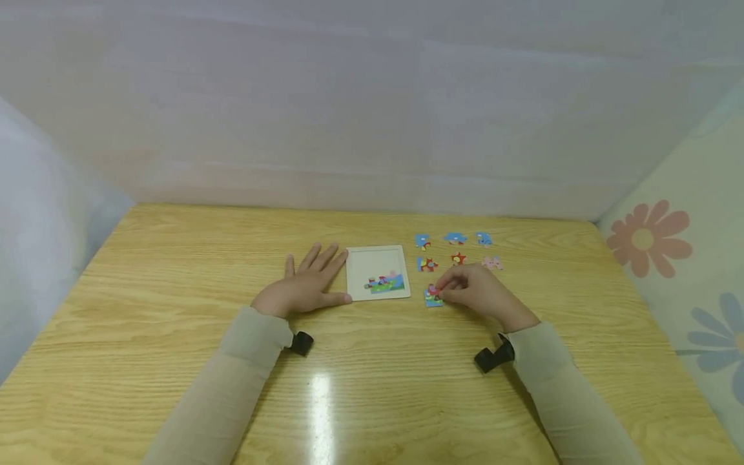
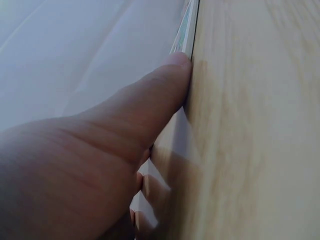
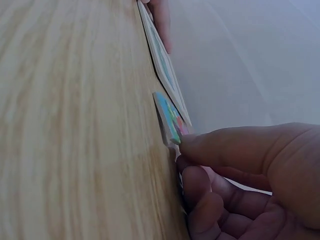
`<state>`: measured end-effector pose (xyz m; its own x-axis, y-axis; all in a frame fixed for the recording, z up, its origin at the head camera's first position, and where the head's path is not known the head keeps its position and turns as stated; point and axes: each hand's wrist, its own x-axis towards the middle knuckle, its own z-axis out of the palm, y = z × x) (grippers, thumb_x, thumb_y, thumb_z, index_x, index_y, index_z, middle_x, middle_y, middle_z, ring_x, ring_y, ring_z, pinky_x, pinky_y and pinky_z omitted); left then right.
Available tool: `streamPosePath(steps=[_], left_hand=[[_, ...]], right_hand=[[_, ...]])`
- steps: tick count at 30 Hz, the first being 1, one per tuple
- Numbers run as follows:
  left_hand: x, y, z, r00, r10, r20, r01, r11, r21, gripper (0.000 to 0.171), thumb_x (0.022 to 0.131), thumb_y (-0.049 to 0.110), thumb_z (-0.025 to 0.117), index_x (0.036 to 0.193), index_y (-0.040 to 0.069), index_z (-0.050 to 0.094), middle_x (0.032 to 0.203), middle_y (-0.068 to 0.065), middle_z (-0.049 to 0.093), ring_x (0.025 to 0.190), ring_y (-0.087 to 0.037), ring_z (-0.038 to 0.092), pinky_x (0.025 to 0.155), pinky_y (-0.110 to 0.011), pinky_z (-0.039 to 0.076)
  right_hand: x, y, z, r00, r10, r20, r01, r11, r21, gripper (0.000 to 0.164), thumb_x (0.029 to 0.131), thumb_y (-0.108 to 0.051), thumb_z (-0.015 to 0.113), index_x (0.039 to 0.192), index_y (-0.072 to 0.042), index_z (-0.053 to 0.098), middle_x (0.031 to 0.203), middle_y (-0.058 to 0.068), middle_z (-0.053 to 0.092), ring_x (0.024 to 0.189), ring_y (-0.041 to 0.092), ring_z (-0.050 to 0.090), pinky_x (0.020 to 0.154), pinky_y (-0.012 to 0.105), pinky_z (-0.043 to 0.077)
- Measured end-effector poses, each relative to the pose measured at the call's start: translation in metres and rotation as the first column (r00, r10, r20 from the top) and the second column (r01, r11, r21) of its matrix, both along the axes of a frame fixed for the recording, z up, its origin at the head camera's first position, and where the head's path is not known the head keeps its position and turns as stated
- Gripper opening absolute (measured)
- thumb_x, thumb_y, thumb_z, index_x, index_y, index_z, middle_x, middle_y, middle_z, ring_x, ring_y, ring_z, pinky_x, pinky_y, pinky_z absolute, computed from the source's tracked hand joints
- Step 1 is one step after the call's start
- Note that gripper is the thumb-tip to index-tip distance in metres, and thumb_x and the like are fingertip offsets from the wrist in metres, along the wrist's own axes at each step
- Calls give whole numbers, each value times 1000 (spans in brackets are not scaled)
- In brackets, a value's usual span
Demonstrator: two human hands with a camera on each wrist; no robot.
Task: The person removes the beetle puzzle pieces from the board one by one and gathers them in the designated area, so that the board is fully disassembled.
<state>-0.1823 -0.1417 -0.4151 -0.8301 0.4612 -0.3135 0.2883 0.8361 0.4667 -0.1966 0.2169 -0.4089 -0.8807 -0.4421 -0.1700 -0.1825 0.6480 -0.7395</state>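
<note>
My left hand (image 1: 302,290) lies flat on the wooden table (image 1: 174,271), fingers straight and a little spread, with the thumb (image 2: 165,85) laid against the near left corner of the white puzzle tray (image 1: 378,258), steadying it. In the tray, just past my thumb tip, a small joined patch of colored pieces (image 1: 385,283) already sits along the near edge; the other cells show bare white.

To the right of the tray my right hand (image 1: 476,294) curls over a puzzle piece (image 1: 433,297), thumb and forefinger pinching its edge while it rests on the table, close beside the tray's near right corner. Beyond those fingertips six loose pieces (image 1: 456,248) lie in two rows.

I judge this the pick-up of one more piece. Next it needs lifting, carrying left over the rim, and turning so that its tabs meet the joined patch.
</note>
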Motion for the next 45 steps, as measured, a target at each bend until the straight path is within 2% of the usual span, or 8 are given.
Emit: streamPosePath(steps=[18, 24, 29, 36, 43, 45], left_hand=[[-2, -5, -2, 1000, 6, -11, -6, 1000, -5, 96, 98, 62, 55, 165, 20, 0, 170, -9, -11, 152, -36, -21, 107, -74, -20], [-1, -4, -1, 1000, 10, -3, -10, 1000, -7, 96, 98, 62, 54, 165, 21, 0, 170, -8, -12, 152, -35, -22, 108, -73, -20], [-2, -3, -1, 1000, 3, -2, -3, 1000, 3, 96, 97, 62, 55, 165, 20, 0, 170, -8, -11, 152, -36, -22, 107, -73, -20], [-7, -3, -15, 1000, 4, -2, -4, 1000, 27, 99, 94, 71, 50, 165, 25, -2, 170, -5, -15, 151, -32, -26, 106, -72, -24], [-2, 0, 0, 1000, -2, 20, 1, 999, 41, 99, 95, 68, 51, 165, 20, 0, 170, -9, -13, 151, -34, -25, 107, -72, -22], [-2, 0, -1, 1000, -1, 15, 1, 999, 34, 98, 96, 66, 52, 165, 19, 0, 170, -10, -13, 151, -35, -24, 107, -72, -22]], right_hand=[[-3, -4, -1, 999, 32, -21, -32, 999, 9, 6, 92, -7, 73, 98, -7, 74, 86, 2, 67, 79, 18, 60, 75, 34, 50], [-1, -9, 1, 997, 15, -73, -14, 1000, 10, 4, 93, -12, 74, 95, -9, 73, 87, 2, 67, 79, 18, 59, 74, 33, 50], [4, -19, 1, 993, 2, -117, -6, 999, -38, 4, 94, -13, 73, 95, -9, 73, 89, 1, 68, 81, 17, 61, 75, 34, 52], [13, -40, 1, 993, 17, -119, -28, 996, -90, 5, 94, -12, 73, 98, -8, 73, 89, 0, 68, 83, 16, 62, 77, 35, 53], [10, -60, 1, 982, 63, -177, -70, 997, -34, 12, 94, -8, 70, 105, -6, 73, 93, 0, 69, 87, 14, 62, 81, 34, 54], [10, -66, 3, 979, 75, -189, -77, 997, -1, 15, 94, -8, 70, 108, -5, 73, 95, 0, 69, 88, 15, 62, 82, 34, 54]])
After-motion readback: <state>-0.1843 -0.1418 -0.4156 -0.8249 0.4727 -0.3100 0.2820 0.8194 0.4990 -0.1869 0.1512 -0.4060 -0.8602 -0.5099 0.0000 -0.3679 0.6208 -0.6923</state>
